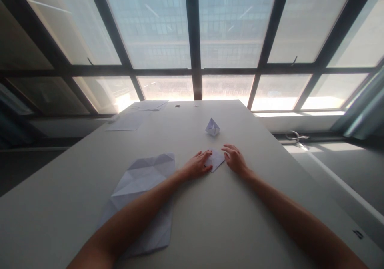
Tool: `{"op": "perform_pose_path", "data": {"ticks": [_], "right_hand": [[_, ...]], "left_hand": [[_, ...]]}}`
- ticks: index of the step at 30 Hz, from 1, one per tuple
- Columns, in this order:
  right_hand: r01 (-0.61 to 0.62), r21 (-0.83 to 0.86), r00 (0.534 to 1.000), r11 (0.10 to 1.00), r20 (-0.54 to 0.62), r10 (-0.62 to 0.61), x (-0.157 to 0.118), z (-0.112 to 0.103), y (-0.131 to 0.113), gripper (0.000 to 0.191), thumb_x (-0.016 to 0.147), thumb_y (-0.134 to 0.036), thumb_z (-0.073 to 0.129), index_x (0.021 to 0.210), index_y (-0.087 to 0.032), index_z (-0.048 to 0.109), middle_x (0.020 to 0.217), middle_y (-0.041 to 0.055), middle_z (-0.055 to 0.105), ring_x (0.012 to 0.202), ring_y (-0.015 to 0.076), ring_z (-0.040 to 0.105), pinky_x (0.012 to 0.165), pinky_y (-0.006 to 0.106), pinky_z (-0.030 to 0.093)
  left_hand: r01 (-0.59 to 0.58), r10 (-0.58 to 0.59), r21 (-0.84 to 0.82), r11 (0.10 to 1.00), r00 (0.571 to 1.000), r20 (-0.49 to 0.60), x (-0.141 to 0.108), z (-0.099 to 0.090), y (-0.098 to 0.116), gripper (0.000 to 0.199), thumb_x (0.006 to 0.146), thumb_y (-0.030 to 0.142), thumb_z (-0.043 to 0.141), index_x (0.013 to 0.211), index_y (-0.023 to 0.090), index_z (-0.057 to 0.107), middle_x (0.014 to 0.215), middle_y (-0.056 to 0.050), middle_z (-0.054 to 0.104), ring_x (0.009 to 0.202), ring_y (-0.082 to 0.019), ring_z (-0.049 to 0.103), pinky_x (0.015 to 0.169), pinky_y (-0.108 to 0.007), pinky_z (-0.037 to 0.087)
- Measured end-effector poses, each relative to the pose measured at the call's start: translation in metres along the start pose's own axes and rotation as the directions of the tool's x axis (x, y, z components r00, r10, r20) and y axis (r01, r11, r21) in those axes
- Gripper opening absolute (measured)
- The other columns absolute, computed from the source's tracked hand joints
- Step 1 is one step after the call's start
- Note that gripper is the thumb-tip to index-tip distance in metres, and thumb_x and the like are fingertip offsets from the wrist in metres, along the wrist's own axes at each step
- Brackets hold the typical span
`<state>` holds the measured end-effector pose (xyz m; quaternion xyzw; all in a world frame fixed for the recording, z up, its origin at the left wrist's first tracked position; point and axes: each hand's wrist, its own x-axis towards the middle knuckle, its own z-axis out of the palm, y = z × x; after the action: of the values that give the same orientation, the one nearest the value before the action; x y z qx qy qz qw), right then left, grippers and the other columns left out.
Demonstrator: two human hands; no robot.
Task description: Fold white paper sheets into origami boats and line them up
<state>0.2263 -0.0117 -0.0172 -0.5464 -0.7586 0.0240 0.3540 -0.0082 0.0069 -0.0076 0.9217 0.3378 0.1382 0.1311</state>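
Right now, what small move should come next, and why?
Probably press the right corner of the small paper with the right hand, since that hand's fingers are right beside it, while the left hand covers the paper's left side.

Bright, hazy daylight glares through the windows (229,25).

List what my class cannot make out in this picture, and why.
Head view: left part of the small folded paper, covered by the left hand.
Head view: middle of the creased sheet, behind the left forearm.
Head view: details of the building, hazy through windows.
Head view: dark mark at right, too small to identify.
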Motion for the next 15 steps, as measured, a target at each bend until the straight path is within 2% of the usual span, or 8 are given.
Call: {"op": "perform_pose_path", "data": {"ticks": [2,5,9,11,15], "right_hand": [[0.109,0.1,0.994,0.989,0.0,-0.11,-0.0001,0.0017,-0.0031,0.033,0.086,-0.006,0.052,0.109,-0.022,0.071,0.12,0.0084,0.066,0.113,0.0198,0.058,0.101,0.036,0.044],[0.218,0.175,0.97,0.96,0.069,-0.233,-0.0013,0.0053,-0.0069,0.03,0.086,-0.007,0.055,0.102,-0.024,0.074,0.109,0.0058,0.07,0.104,0.0194,0.06,0.096,0.035,0.046],[0.236,0.18,0.954,0.955,0.145,-0.263,-0.0021,0.0073,-0.0073,0.025,0.085,-0.008,0.059,0.098,-0.023,0.075,0.106,0.005,0.072,0.102,0.0203,0.061,0.096,0.035,0.045],[0.216,0.167,0.959,0.962,0.15,-0.241,-0.0018,0.0066,-0.0064,0.027,0.085,-0.008,0.058,0.099,-0.023,0.075,0.108,0.005,0.072,0.103,0.0205,0.061,0.098,0.035,0.044],[0.183,0.145,0.968,0.972,0.145,-0.204,-0.0011,0.0056,-0.0044,0.029,0.085,-0.006,0.057,0.099,-0.023,0.075,0.108,0.0054,0.072,0.104,0.0208,0.061,0.098,0.035,0.044]], "left_hand": [[-0.015,0.015,0.0,1.0,1.0,-0.001,-0.0001,-0.0008,0.001,0.048,0.093,0.037,0.053,0.137,0.02,0.042,0.152,-0.01,0.04,0.143,-0.02,0.031,0.12,-0.044,0.019],[-0.033,0.033,0.005,0.999,0.999,-0.006,0.0001,-0.0015,0.0011,0.037,0.093,0.037,0.054,0.127,0.021,0.051,0.152,-0.01,0.04,0.143,-0.022,0.031,0.118,-0.045,0.022],[-0.043,0.043,-0.003,0.999,0.998,-0.043,0.0008,-0.0005,-0.0017,0.033,0.093,0.036,0.056,0.123,0.022,0.057,0.15,-0.009,0.043,0.143,-0.023,0.032,0.118,-0.046,0.024],[-0.048,0.048,-0.013,0.999,0.998,-0.04,0.001,-0.0004,-0.0028,0.038,0.092,0.041,0.059,0.126,0.024,0.057,0.15,-0.008,0.043,0.143,-0.025,0.03,0.118,-0.047,0.022],[-0.067,0.067,-0.007,0.998,0.997,-0.032,0.0006,-0.0019,-0.0026,0.062,0.081,0.053,0.07,0.135,0.026,0.053,0.149,-0.008,0.043,0.142,-0.029,0.031,0.118,-0.049,0.02]]}}
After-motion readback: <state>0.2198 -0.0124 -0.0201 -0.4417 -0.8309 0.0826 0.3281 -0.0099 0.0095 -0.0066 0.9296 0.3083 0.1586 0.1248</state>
